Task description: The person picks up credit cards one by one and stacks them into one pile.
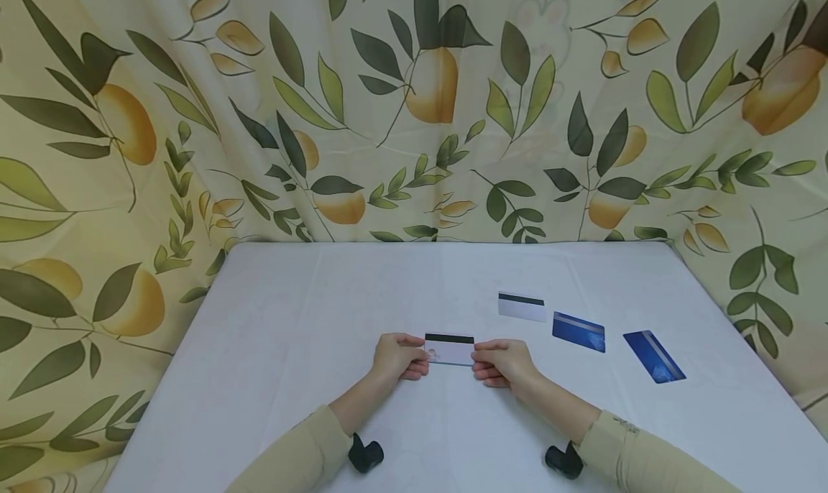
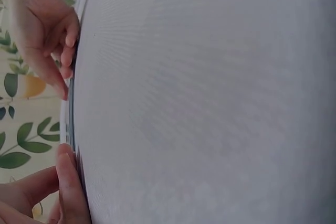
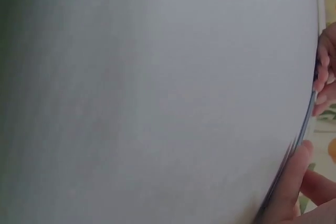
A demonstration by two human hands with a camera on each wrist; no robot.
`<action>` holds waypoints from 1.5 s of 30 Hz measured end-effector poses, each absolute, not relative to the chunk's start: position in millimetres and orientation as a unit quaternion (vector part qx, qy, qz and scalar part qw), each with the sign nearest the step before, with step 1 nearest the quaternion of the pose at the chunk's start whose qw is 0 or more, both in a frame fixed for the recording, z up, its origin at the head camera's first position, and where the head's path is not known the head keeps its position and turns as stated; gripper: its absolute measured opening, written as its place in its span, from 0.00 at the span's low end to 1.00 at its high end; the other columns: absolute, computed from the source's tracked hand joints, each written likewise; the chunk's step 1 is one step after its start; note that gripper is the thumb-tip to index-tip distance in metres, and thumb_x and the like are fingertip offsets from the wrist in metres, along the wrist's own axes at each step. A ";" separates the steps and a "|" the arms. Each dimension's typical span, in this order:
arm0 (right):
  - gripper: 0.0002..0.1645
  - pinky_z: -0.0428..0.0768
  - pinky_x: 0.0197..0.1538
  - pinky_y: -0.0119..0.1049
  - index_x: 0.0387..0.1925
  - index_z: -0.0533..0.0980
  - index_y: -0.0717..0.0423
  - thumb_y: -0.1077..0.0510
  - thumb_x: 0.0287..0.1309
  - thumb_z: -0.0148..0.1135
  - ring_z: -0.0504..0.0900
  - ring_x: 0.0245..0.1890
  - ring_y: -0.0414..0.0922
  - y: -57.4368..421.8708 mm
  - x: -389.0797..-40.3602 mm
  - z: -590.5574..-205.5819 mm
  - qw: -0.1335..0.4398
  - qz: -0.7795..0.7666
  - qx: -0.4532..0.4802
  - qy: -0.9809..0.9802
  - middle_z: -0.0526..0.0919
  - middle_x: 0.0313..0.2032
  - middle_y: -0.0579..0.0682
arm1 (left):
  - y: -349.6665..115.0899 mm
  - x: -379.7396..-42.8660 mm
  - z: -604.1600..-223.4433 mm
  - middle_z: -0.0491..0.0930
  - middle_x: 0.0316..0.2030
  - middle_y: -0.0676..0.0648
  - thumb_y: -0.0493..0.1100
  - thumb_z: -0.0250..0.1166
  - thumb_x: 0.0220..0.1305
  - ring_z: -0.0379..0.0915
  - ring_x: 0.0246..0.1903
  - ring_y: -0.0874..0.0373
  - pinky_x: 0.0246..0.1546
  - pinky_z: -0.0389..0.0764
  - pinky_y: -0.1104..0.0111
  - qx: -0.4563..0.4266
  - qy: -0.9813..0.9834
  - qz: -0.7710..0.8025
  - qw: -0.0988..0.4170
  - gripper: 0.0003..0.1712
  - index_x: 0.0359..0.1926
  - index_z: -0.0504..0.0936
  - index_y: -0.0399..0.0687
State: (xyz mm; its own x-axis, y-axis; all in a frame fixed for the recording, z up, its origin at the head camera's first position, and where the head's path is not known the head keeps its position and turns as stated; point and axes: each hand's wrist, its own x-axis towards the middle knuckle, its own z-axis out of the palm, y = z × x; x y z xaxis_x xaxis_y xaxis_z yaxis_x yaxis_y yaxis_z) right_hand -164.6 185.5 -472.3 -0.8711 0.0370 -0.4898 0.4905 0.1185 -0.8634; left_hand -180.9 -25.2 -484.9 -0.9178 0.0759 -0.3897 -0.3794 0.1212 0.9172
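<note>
White with a black stripe near its far edge, the held card (image 1: 451, 351) is over the tabletop (image 1: 291, 299), the left hand (image 1: 396, 356) pinching its left end and the right hand (image 1: 507, 362) its right end. Right of the held card and farther back lies a striped white card (image 1: 521, 309); farther right of the held card lie an inner blue card (image 1: 578, 332) and an outer blue card (image 1: 654, 357).

Smooth plastic card (image 1: 453, 353), matt tabletop (image 1: 291, 335), cloth curtain (image 1: 414, 148)
</note>
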 end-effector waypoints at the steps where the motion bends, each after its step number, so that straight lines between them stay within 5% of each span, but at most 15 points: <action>1: 0.20 0.82 0.24 0.32 0.43 0.77 0.66 0.58 0.49 0.67 0.82 0.19 0.43 186.6 -164.9 -470.6 0.180 -0.638 0.188 0.724 0.83 0.22 0.52 | -25.4 -181.3 -484.6 0.81 0.18 0.44 0.31 0.64 0.53 0.78 0.15 0.59 0.15 0.80 0.72 -0.106 0.728 0.654 0.177 0.10 0.38 0.79 0.36; 8: 0.18 0.81 0.24 0.29 0.46 0.74 0.68 0.60 0.56 0.59 0.81 0.20 0.40 202.3 -167.8 -446.5 0.193 -0.632 0.191 0.726 0.83 0.24 0.50 | -28.9 -189.0 -475.8 0.80 0.18 0.45 0.35 0.62 0.56 0.77 0.14 0.59 0.16 0.81 0.69 -0.123 0.709 0.664 0.203 0.09 0.38 0.79 0.35; 21: 0.35 0.82 0.41 0.38 0.62 0.60 0.67 0.50 0.60 0.56 0.83 0.37 0.46 257.2 -201.3 -420.5 0.273 -0.619 0.135 0.724 0.81 0.44 0.57 | -9.3 -220.7 -447.7 0.82 0.22 0.44 0.37 0.62 0.55 0.78 0.16 0.59 0.22 0.82 0.69 -0.126 0.684 0.680 0.234 0.11 0.40 0.79 0.36; 32: 0.38 0.76 0.51 0.43 0.67 0.51 0.61 0.48 0.64 0.51 0.82 0.43 0.47 297.3 -207.3 -413.8 0.229 -0.673 0.171 0.682 0.81 0.39 0.49 | 33.5 -233.7 -446.6 0.83 0.29 0.43 0.40 0.62 0.57 0.81 0.24 0.57 0.31 0.83 0.67 -0.093 0.639 0.722 0.249 0.17 0.46 0.78 0.36; 41: 0.40 0.79 0.49 0.39 0.69 0.47 0.62 0.46 0.64 0.48 0.82 0.43 0.45 314.7 -206.1 -418.3 0.192 -0.671 0.172 0.695 0.77 0.45 0.51 | 65.6 -238.1 -445.0 0.82 0.28 0.43 0.39 0.62 0.55 0.81 0.24 0.56 0.34 0.83 0.66 -0.123 0.618 0.751 0.200 0.17 0.46 0.77 0.34; 45: 0.41 0.79 0.48 0.37 0.69 0.45 0.62 0.45 0.65 0.47 0.81 0.43 0.44 320.7 -205.3 -421.1 0.190 -0.661 0.166 0.707 0.71 0.55 0.62 | 80.2 -237.7 -447.2 0.82 0.30 0.43 0.39 0.63 0.55 0.82 0.29 0.52 0.35 0.83 0.64 -0.130 0.626 0.748 0.176 0.15 0.43 0.79 0.36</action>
